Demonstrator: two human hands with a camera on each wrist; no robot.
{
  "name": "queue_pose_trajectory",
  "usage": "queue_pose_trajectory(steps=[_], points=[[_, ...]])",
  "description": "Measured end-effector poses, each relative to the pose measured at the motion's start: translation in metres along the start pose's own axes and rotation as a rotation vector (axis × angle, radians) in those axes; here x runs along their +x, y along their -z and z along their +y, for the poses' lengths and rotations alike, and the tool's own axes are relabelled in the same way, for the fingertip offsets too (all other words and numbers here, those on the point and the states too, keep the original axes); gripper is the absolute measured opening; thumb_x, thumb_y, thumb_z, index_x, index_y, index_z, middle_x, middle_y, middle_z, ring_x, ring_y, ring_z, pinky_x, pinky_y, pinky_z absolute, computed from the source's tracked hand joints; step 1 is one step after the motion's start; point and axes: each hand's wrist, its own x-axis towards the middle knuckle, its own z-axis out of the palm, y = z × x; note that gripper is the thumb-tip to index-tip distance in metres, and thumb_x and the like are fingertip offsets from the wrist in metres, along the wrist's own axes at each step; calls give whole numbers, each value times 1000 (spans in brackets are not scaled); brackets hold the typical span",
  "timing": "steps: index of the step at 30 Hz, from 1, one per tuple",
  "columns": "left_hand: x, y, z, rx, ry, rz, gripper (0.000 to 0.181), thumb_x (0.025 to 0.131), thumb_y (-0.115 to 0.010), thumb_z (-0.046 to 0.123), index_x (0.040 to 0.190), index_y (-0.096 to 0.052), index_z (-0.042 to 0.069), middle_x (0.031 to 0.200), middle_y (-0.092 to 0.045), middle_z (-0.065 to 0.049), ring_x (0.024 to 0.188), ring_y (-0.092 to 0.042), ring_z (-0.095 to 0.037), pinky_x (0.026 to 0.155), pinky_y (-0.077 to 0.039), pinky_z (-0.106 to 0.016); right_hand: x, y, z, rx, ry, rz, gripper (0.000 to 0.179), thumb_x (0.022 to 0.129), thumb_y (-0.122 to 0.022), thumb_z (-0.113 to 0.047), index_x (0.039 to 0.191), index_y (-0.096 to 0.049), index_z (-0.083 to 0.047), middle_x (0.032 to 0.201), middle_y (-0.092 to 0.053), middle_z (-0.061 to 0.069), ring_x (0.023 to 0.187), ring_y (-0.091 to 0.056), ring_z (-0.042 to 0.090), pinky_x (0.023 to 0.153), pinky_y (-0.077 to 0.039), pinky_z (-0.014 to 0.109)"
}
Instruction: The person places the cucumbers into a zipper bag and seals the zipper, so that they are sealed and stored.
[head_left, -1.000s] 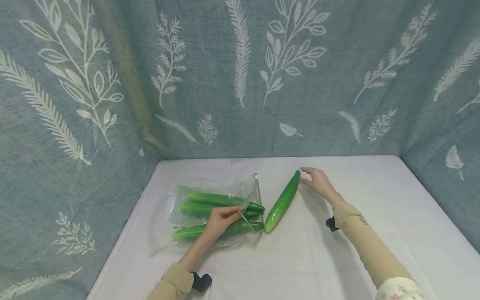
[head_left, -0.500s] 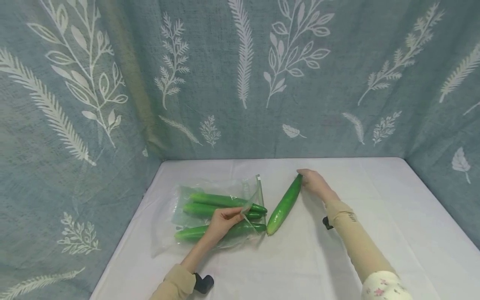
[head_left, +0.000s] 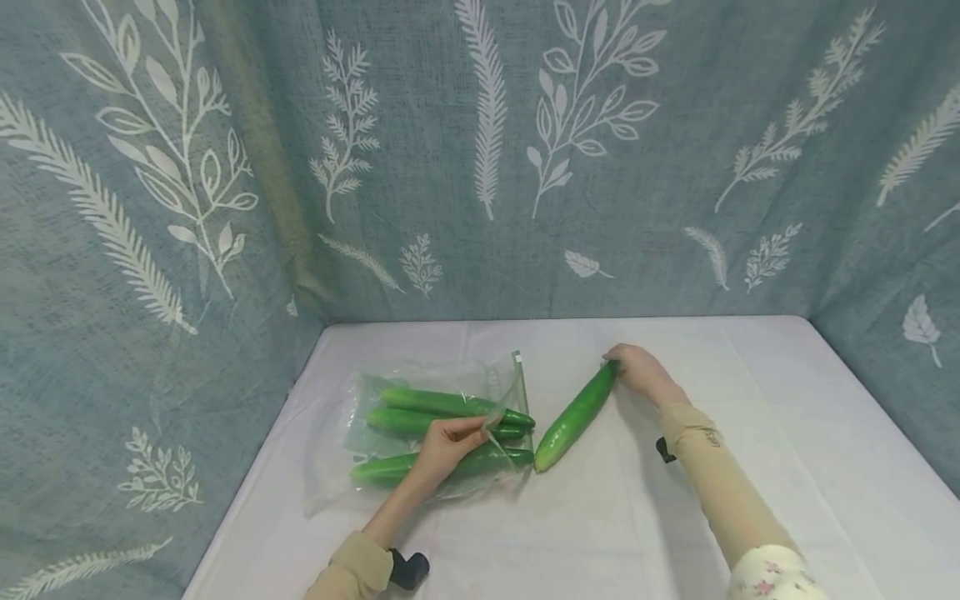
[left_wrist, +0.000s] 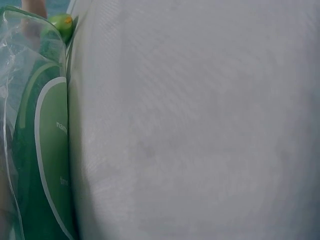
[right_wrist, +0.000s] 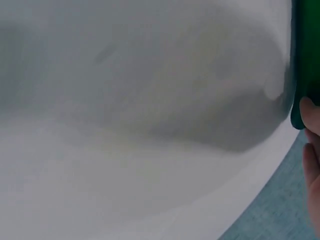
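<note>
A clear zip bag [head_left: 326, 458] lies flat on the table, its opening facing right. Three cucumbers [head_left: 431, 401] are inside it, their dark ends near the opening. My left hand [head_left: 442, 446] pinches the bag's upper edge at the mouth and lifts it a little. To the right, a loose cucumber [head_left: 573, 421] slants away from me, its pale end right by the bag's mouth. My right hand [head_left: 641, 372] grips its dark far end. In the right wrist view, a thumb [right_wrist: 311, 116] presses against the green skin. Green printing on the bag [left_wrist: 52, 150] fills the left wrist view's left side.
A white cloth [head_left: 735, 433] covers the table. Blue-green curtains [head_left: 450, 167] with white leaf prints hang close behind it and along both sides. Each wrist carries a small black device [head_left: 408, 570].
My right hand has closed round the loose cucumber's far end and swung that end slightly right and toward me. My left hand keeps its hold on the bag's edge.
</note>
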Motion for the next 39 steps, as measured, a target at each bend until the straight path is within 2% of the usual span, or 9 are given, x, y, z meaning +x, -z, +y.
queue_pose_trajectory(steps=[4,11,15,20,28,36,39], points=[[0,0,-1,15,5,5,38,86,-68,11,119,-60,-8,118,-61,-29,92,-63,6,79,-54,-15,-11,7,16,30,26,-10,26,81,-60,12,107,-64,10,111,-64,27,111,-56,45,101,-43,54],[1,0,0,-6,-14,-6,37,87,-67,10,119,-61,-7,119,-61,-28,95,-65,2,80,-55,-17,-31,18,43,133,-40,-77,27,81,-68,0,107,-65,8,110,-64,28,109,-55,48,95,-45,56],[0,1,0,-1,-23,-12,38,87,-67,10,119,-60,-9,119,-60,-29,93,-64,5,79,-54,-16,-42,21,57,193,-59,-85,28,82,-70,-7,107,-66,7,111,-64,28,110,-54,48,94,-46,57],[0,0,-1,6,-4,-4,37,87,-67,9,119,-60,-8,119,-60,-29,91,-64,6,78,-54,-15,-55,23,70,264,-64,-82,27,84,-69,-9,107,-67,5,110,-66,26,110,-55,48,95,-44,59],[0,0,0,-2,17,5,36,87,-67,10,119,-61,-6,120,-61,-27,91,-64,5,78,-55,-16,-71,28,80,359,-74,-116,34,85,-70,-11,112,-65,7,113,-65,28,107,-60,43,89,-54,45],[1,1,0,-16,-1,-9,36,87,-67,9,119,-61,-6,120,-60,-28,91,-64,7,78,-55,-16,-82,34,84,440,-173,-152,42,89,-66,-24,121,-61,3,122,-61,26,111,-58,38,83,-54,33],[1,1,0,-22,-2,-9,37,87,-67,9,120,-60,-7,119,-60,-28,91,-64,6,78,-54,-16,-86,36,84,454,-190,-170,44,90,-65,-27,122,-61,3,121,-62,25,106,-61,30,80,-53,31]])
